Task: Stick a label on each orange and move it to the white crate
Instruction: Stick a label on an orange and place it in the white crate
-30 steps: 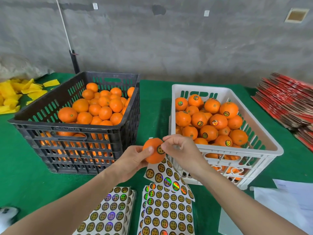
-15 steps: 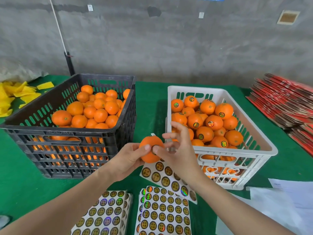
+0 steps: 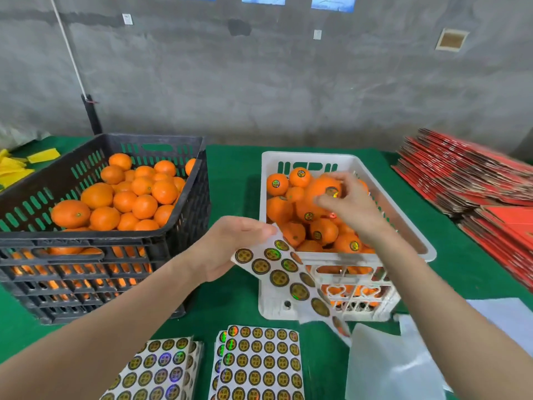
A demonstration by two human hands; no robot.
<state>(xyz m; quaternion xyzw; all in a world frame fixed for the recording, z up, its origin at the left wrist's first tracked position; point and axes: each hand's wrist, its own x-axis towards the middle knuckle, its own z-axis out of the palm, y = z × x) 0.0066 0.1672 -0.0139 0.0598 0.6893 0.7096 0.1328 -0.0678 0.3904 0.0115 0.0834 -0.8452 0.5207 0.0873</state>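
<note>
A rough grey concrete wall (image 3: 288,82) backs a table covered in green cloth (image 3: 230,180). At nine o'clock in the view stands a black slotted plastic crate (image 3: 86,236) heaped with bare oranges (image 3: 129,197). Just beside it, at about three o'clock from centre, sits a white plastic crate (image 3: 288,157) filled with round-stickered oranges (image 3: 277,184). A fanned stack of flat red cardboard (image 3: 461,180) lies at two o'clock, well apart from the crates, and yellow scraps (image 3: 11,168) lie at the far nine o'clock edge. Along six o'clock rest two piles of white sheets covered in round gold-and-black holographic stickers (image 3: 256,365), with pale white sheets (image 3: 389,368) at five o'clock. Both bare forearms reach in from the bottom. The left hand (image 3: 230,243), at centre between the crates, pinches the top corner of a loose strip of sticker sheet (image 3: 282,269), which hangs down toward five o'clock across the white crate's front. The right hand (image 3: 349,206) is over the white crate at one o'clock, fingers and thumb curled round one round orange (image 3: 318,187) above the pile. A shiny round label (image 3: 332,192) is stuck on that orange's near face. Blur hides whether the fruit touches those beneath it.
</note>
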